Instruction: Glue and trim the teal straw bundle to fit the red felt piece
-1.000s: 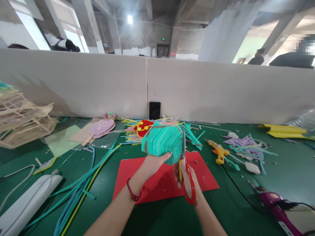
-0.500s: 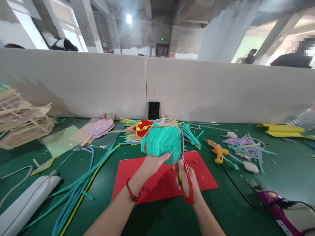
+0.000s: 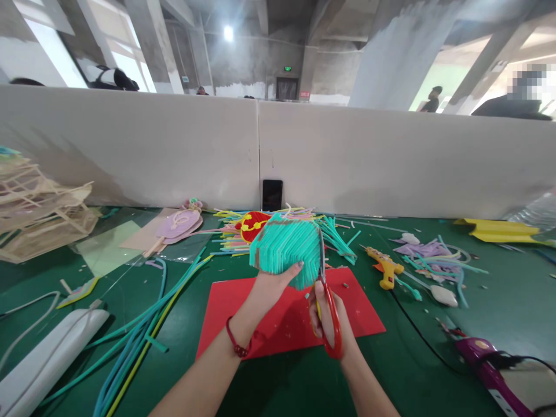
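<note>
Head view: teal striped piece (image 3: 290, 246) at frame ctr., held over red sheet (image 3: 278, 327) on counter (image 3: 280, 385); L hand (image 3: 274, 285) fingers clamped on its lower edge, R hand (image 3: 329, 315) fingers wrapped round handles of scissors (image 3: 337, 331), blades upright at piece's right edge. Step looks like edge trimming; next move prob. calls for steady L grip, blades tight to edge.

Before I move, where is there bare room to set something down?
Bare green table shows between the left forearm and right forearm, nearer than the red sheet; another patch lies between right forearm and black cable. Crowded: straws behind the teal piece, scraps right of the glue gun.
</note>
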Action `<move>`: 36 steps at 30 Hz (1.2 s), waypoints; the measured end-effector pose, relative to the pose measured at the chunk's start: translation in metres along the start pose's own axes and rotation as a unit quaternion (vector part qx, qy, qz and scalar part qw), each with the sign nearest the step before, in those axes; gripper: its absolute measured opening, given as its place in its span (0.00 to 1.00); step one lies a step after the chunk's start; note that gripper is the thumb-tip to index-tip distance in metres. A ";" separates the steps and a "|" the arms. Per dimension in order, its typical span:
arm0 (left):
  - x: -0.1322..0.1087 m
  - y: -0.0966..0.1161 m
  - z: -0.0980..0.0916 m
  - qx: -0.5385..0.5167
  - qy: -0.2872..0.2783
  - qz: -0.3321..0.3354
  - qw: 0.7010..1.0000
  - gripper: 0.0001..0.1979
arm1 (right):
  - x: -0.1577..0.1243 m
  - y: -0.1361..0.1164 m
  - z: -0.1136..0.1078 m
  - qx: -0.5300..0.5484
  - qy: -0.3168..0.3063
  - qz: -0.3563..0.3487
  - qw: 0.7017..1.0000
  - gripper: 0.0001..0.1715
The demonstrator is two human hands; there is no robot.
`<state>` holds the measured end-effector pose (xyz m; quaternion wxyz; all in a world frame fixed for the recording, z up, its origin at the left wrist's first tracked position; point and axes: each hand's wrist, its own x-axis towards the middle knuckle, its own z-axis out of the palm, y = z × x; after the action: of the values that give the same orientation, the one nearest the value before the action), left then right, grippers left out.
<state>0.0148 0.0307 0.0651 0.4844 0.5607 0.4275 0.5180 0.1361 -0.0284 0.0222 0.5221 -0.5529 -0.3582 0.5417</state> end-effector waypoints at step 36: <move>0.002 0.001 -0.010 0.028 -0.056 0.011 0.998 0.28 | 0.008 0.007 -0.005 0.012 0.003 -0.055 0.998 0.36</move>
<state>0.0047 0.0330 0.0665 0.4861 0.6067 0.4076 0.4790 0.1408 -0.0228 0.0134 0.5588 -0.5275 -0.3805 0.5145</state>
